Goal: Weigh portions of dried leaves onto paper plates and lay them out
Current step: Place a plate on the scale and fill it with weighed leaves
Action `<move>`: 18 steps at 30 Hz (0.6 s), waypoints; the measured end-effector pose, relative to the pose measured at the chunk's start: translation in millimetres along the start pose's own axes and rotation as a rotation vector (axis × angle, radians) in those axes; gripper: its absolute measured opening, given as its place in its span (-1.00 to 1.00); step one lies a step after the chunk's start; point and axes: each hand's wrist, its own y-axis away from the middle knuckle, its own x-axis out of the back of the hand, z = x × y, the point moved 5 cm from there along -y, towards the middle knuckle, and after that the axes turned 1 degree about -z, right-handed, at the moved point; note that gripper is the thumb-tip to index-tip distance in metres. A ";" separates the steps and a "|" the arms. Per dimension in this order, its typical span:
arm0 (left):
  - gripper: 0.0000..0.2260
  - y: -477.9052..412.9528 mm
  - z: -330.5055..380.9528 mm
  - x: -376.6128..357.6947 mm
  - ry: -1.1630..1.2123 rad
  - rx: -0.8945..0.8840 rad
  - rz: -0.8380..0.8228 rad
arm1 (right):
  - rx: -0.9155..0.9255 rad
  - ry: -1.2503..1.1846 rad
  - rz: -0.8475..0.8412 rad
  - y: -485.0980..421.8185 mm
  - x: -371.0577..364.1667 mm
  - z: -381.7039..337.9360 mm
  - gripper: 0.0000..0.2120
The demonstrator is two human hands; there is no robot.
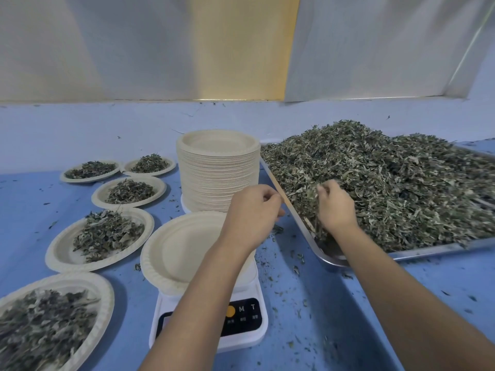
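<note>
Right hand point(334, 207): fingers point(322, 190) curled down into the leaves point(388, 188), clamped on a clump at the near left corner of the tray point(428, 249).

Left hand point(253, 210): fingers point(267, 195) curled, thumb against fingertips. Whether they pinch anything cannot be told. The hand hangs over the far right rim of the empty plate point(174, 253), just beside the tray's left edge.

Key relation: the plate sits on the scale point(241, 333), to the left of the right hand and nearer the person, with the left hand between them. In my judgement, the clump must be carried left over the tray rim, and loose bits may drop in the gap.

Surroundings: the bench point(348, 303) is blue and strewn with leaf fragments. A tall plate stack point(217, 172) stands behind the scale. Five filled plates point(104, 236) lie to the left. The scale's reading is hidden by the left forearm.
</note>
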 end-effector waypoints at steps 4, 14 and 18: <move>-0.77 0.6 -2.0 -0.3 0.043 0.025 0.013 | -0.154 -0.361 0.083 -0.7 12.6 10.8 -0.69; -0.85 0.1 -17.9 12.3 0.501 0.308 0.131 | -0.345 -1.022 -0.042 14.2 14.5 -24.0 -0.77; -0.83 7.3 -27.7 24.8 0.857 0.464 0.105 | -0.205 -1.050 -0.100 29.4 17.1 -78.1 -0.78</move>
